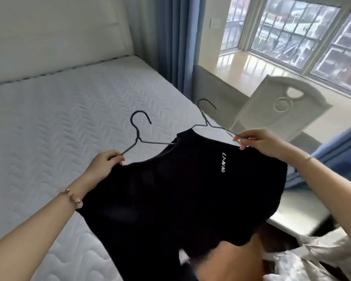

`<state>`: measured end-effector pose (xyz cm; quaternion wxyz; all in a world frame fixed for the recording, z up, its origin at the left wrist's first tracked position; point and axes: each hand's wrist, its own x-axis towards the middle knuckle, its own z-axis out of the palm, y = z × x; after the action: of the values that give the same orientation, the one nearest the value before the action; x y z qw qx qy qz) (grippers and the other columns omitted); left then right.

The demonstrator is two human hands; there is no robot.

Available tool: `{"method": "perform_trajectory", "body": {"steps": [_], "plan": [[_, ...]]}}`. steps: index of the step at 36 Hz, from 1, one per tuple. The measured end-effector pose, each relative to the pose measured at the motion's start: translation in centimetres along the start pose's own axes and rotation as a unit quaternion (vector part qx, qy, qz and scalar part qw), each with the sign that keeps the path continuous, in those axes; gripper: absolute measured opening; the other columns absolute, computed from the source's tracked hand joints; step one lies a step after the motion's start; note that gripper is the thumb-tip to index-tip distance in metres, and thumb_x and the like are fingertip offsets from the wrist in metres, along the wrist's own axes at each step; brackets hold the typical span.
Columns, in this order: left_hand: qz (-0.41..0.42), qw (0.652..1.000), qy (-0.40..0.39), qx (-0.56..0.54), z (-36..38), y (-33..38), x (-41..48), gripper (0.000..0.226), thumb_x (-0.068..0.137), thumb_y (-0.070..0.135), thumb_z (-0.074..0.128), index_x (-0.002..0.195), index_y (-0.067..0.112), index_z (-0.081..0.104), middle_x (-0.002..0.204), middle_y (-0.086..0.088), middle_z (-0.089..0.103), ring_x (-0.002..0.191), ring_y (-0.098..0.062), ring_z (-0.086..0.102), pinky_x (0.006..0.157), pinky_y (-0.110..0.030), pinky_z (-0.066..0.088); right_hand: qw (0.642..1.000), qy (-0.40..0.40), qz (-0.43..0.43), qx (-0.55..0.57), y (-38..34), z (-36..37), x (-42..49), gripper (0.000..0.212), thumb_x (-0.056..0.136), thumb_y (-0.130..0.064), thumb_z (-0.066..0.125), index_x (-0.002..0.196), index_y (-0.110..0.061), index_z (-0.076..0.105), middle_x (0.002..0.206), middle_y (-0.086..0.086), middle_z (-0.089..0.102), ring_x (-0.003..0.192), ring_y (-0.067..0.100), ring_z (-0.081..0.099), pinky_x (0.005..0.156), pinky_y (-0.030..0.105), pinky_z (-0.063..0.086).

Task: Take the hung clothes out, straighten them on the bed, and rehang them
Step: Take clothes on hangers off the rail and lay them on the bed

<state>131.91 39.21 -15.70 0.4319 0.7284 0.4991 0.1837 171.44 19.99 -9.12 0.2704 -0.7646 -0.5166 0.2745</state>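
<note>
1. Black T-shirt [180,189] hangs in the air between both hands, hem nearest the camera, over the right edge of the mattress [59,118].
2. Left hand [105,161] is curled round the arm end of the left hanger [139,136], with the shirt's shoulder just under the fingers.
3. Right hand [255,139] pinches the arm end of the right hanger [206,116] at the other shoulder.
4. Both hooks stand free above the collar.
5. White chair [278,106] sits beyond the right hand.

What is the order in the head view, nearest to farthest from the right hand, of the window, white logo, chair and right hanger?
1. Right hanger: in the grip of the right hand.
2. White logo: on the black shirt, just below-left.
3. Chair: behind the hand.
4. Window: farthest, upper right.
</note>
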Motion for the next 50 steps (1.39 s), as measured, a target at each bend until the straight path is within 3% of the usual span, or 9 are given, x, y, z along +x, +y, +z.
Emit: {"method": "perform_trajectory", "body": {"steps": [7,18,22,25,30,39,44,47,50], "plan": [[-0.075,0.993,0.048,0.072,-0.2,-3.2,9.1,0.024,0.091,0.026,0.052,0.071,0.027,0.063,0.079,0.006,0.066,0.086,-0.026,0.060,0.085,-0.041,0.044,0.998,-0.056,-0.010,-0.033,1.8,0.3,13.1,0.035,0.091,0.002,0.056,0.083,-0.030,0.068,0.068,-0.002,0.064,0.054,-0.004,0.056,0.057,0.004,0.039],[-0.150,0.964,0.139,0.169,-0.9,-6.2,21.2,0.026,0.092,0.036,0.043,0.073,0.031,0.061,0.088,0.013,0.067,0.085,-0.018,0.060,0.069,-0.032,0.040,0.995,-0.080,-0.004,-0.061,4.2,2.1,32.2,0.035,0.092,-0.005,0.057,0.078,-0.036,0.066,0.073,-0.005,0.065,0.053,-0.005,0.056,0.054,0.000,0.039],[-0.198,0.949,0.186,0.163,-0.2,-9.4,24.8,0.025,0.091,0.033,0.044,0.075,0.026,0.063,0.092,0.014,0.067,0.087,-0.018,0.059,0.070,-0.030,0.039,0.994,-0.077,-0.023,-0.077,6.7,5.3,38.3,0.028,0.092,-0.008,0.056,0.084,-0.030,0.070,0.083,-0.001,0.069,0.081,0.017,0.065,0.077,0.018,0.045],[-0.224,0.946,0.197,0.126,1.0,-12.1,26.7,0.024,0.092,0.018,0.045,0.080,0.022,0.066,0.102,0.001,0.069,0.097,-0.025,0.061,0.074,-0.028,0.040,0.985,-0.080,-0.056,-0.146,9.2,8.9,42.0,0.025,0.093,-0.013,0.059,0.112,-0.025,0.069,0.117,0.003,0.066,0.116,0.028,0.057,0.103,0.038,0.041],[-0.258,0.950,0.155,0.084,3.5,-13.8,27.0,0.037,0.093,0.005,0.045,0.129,0.011,0.054,0.134,-0.010,0.054,0.122,-0.028,0.050,0.100,-0.027,0.036,0.971,-0.089,-0.039,-0.220,11.0,14.1,43.1,0.053,0.091,-0.006,0.055,0.142,-0.016,0.044,0.143,0.012,0.048,0.135,0.033,0.037,0.109,0.042,0.033],[-0.287,0.944,0.160,0.041,5.7,-15.2,21.9,0.026,0.089,0.009,0.053,0.113,0.011,0.065,0.110,-0.010,0.069,0.106,-0.025,0.062,0.094,-0.029,0.042,0.969,-0.186,0.024,-0.159,12.6,18.0,39.4,0.025,0.091,-0.017,0.054,0.109,-0.020,0.071,0.110,0.006,0.072,0.108,0.026,0.064,0.094,0.036,0.049],[-0.296,0.937,0.177,-0.055,9.0,-12.8,17.3,0.023,0.088,0.002,0.047,0.084,0.018,0.063,0.087,-0.008,0.071,0.081,-0.023,0.064,0.080,-0.033,0.050,0.978,-0.191,0.064,-0.053,12.5,18.3,34.9,0.022,0.090,-0.012,0.059,0.075,-0.026,0.067,0.056,-0.012,0.066,0.068,0.015,0.064,0.072,0.024,0.050],[-0.311,0.930,0.175,-0.088,11.6,-10.8,13.0,0.022,0.091,0.009,0.046,0.086,0.021,0.063,0.083,0.001,0.070,0.079,-0.018,0.065,0.073,-0.027,0.048,0.973,-0.207,0.092,0.032,11.7,18.1,30.6,0.029,0.093,-0.006,0.054,0.072,-0.023,0.064,0.063,-0.003,0.067,0.059,0.012,0.059,0.049,0.005,0.042],[-0.327,0.922,0.166,-0.125,14.3,-8.5,7.8,0.025,0.092,0.010,0.044,0.084,0.026,0.062,0.086,0.000,0.071,0.078,-0.015,0.065,0.074,-0.027,0.047,0.956,-0.255,0.128,0.068,11.5,18.0,25.5,0.028,0.094,-0.004,0.049,0.077,-0.021,0.064,0.070,0.002,0.067,0.062,0.012,0.059,0.051,0.010,0.044]]}}
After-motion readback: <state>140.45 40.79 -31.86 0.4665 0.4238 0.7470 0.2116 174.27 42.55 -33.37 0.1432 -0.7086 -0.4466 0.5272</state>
